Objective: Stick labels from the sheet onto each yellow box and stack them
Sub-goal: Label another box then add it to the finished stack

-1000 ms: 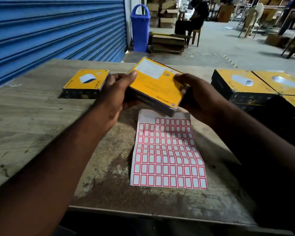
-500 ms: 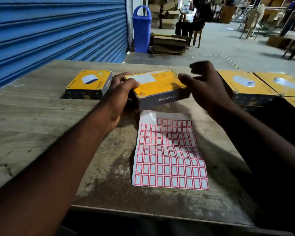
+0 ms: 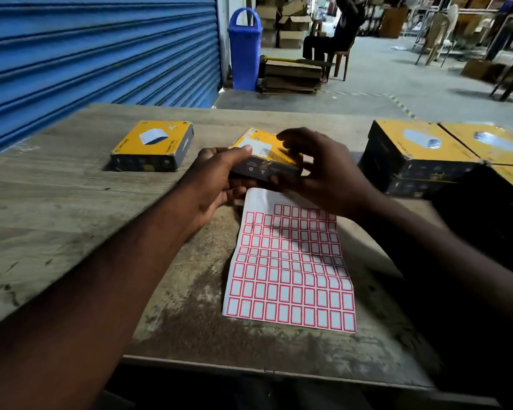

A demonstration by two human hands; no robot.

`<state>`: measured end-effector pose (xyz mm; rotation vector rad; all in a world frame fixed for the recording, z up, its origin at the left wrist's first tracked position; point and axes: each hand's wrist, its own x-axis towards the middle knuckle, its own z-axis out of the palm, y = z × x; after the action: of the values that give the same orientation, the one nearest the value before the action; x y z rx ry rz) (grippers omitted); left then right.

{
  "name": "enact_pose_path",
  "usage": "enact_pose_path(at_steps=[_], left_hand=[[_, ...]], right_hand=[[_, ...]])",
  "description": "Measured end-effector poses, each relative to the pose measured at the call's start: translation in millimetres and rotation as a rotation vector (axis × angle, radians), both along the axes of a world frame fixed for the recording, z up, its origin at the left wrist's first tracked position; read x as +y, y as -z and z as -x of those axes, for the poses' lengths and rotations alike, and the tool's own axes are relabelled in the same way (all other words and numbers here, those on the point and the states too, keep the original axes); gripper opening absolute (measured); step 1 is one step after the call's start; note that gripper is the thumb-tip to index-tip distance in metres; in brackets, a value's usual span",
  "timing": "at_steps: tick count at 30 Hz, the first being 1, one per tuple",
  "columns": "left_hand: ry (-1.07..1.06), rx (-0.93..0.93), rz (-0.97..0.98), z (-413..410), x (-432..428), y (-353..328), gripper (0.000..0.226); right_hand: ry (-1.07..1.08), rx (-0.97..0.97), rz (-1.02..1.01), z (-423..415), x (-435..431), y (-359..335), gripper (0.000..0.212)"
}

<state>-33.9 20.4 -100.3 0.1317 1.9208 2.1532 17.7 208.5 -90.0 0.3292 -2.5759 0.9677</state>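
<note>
A yellow box [image 3: 264,155] with dark sides is held a little above the table, just beyond the label sheet. My left hand [image 3: 219,184] grips its left end, thumb on top and fingers beneath. My right hand [image 3: 323,173] holds the right end, fingers curled over the top and thumb against the near side. The label sheet [image 3: 290,270], white with red-bordered stickers, lies flat in front of me. A second yellow box [image 3: 154,146] lies alone at the left. A stack of yellow boxes [image 3: 421,155] stands at the right.
The worn wooden table [image 3: 57,202] ends near my body. A blue roller shutter [image 3: 86,54] runs along the left. Beyond the table stand a blue bin [image 3: 245,48], flat cartons [image 3: 292,75] and a person seated on a chair [image 3: 335,39].
The box was tilted up in both hands, then lowered flatter and turned. My right hand came off it briefly and now curls over its right end again.
</note>
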Motion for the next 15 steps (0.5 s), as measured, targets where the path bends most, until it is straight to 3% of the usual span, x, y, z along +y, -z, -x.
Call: enact_pose_path(at_steps=[4,11,15], left_hand=[[-0.032,0.09,0.141,-2,0,0,0.038],[-0.062,0.434,0.744,-7,-10,3,0.029],[0.045,0.41,0.774,-9,-16,-2,0.034]], right_hand=[[-0.011,0.001,0.096,1,11,-1,0.059],[0.02,-0.014,-0.093,4,21,0,0.048],[0.03,0.003,-0.183,3,18,-3,0.045]])
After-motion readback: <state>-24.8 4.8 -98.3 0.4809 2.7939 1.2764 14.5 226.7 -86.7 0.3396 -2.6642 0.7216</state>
